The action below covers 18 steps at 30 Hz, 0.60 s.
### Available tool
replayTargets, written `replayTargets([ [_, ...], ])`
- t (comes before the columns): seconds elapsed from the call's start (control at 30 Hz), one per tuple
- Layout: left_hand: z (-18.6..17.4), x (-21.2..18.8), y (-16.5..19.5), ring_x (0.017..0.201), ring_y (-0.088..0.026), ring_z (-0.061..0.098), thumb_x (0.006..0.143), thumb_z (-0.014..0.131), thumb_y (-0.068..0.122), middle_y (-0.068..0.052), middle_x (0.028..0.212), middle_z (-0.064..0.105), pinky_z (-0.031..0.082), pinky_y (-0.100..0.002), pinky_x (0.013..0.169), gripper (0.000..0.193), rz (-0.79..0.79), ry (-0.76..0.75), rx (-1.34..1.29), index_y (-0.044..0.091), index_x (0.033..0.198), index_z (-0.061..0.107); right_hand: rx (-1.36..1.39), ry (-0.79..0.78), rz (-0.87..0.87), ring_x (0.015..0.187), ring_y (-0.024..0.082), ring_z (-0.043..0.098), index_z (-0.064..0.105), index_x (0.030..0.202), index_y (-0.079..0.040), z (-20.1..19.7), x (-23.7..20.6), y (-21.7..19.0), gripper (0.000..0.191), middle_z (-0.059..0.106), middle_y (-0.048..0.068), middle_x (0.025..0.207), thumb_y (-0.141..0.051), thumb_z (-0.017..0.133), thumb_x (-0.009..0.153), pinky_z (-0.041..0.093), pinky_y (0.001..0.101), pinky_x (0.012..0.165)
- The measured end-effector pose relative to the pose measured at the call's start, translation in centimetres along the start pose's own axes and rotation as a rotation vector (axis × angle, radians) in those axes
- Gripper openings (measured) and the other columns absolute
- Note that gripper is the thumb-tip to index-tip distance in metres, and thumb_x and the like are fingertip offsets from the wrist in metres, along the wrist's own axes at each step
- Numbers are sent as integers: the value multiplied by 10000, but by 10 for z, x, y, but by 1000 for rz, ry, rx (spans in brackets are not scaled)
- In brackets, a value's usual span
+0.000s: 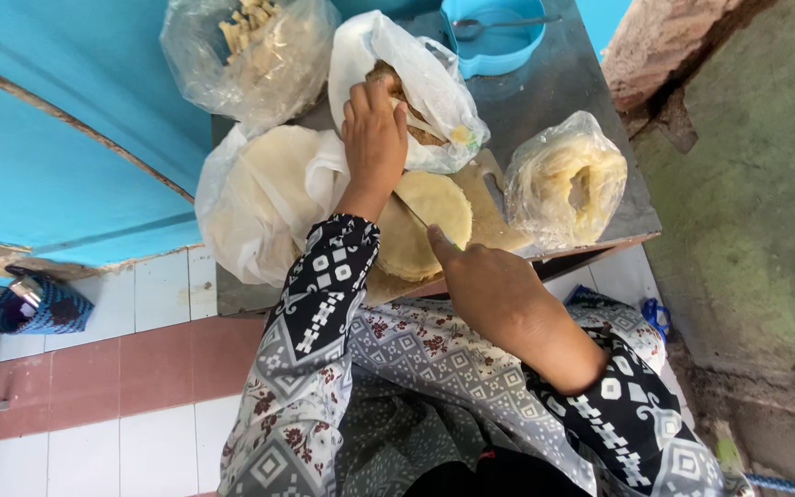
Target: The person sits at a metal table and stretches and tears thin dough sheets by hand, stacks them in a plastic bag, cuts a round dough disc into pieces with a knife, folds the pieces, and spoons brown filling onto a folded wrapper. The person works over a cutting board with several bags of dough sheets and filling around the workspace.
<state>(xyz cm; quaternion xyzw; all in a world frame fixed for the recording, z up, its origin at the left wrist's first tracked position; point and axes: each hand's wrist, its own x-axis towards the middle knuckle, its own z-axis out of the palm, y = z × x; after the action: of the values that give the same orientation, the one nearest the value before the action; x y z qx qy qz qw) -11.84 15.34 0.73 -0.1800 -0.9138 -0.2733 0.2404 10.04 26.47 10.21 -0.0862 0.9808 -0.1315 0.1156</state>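
While the left hand (374,138) reached into the mouth of a white plastic bag of brown fried pieces (420,87), its fingers were curled at the opening, though whether they pinched anything could not be told. That bag lay near the middle of the grey metal tabletop (568,87). At its six o'clock sat a stack of round pale-yellow flatbreads (425,221) on a tan wooden board (489,212), and the right hand (489,285) rested loosely closed at the stack's near edge, forefinger on the top piece. At nine o'clock slumped a white bag of flat sheets (255,198); at eleven, a clear bag of pale sticks (250,51); at four, a clear bag of ring-shaped crackers (568,179); at one, a blue plastic tub with a spoon (499,37). Beyond stood a turquoise wall (57,138), white and pink floor tiles (149,359) and mossy concrete (747,202).
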Motion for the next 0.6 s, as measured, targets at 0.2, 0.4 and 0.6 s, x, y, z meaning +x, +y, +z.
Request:
replayTargets([
  [0.2, 13, -12, -11, 1522, -363, 297, 1051, 665, 321, -136, 1713, 149, 272, -508, 1218, 811, 81, -68, -17, 251, 1671, 149, 10, -104, 20, 812, 383, 725, 324, 1544, -10, -9, 6, -1, 734, 716, 218, 847, -12, 542, 843, 581, 480, 696],
  [0.4, 25, -16, -22, 1578, -393, 204, 1110, 617, 397, -144, 1748, 32, 218, -544, 1253, 792, 104, -107, -73, 259, 1694, 100, 63, -92, 32, 799, 397, 721, 295, 1556, -13, -3, 4, -1, 777, 711, 233, 846, 4, 547, 821, 578, 493, 707],
  [0.6, 35, -23, -31, 1604, -389, 196, 1127, 567, 444, -139, 1760, 48, 220, -538, 1268, 760, 113, -139, -91, 254, 1698, 104, 57, -113, 108, 726, 388, 715, 215, 1643, -112, 25, -7, 2, 899, 693, 222, 855, -32, 569, 820, 590, 490, 648],
])
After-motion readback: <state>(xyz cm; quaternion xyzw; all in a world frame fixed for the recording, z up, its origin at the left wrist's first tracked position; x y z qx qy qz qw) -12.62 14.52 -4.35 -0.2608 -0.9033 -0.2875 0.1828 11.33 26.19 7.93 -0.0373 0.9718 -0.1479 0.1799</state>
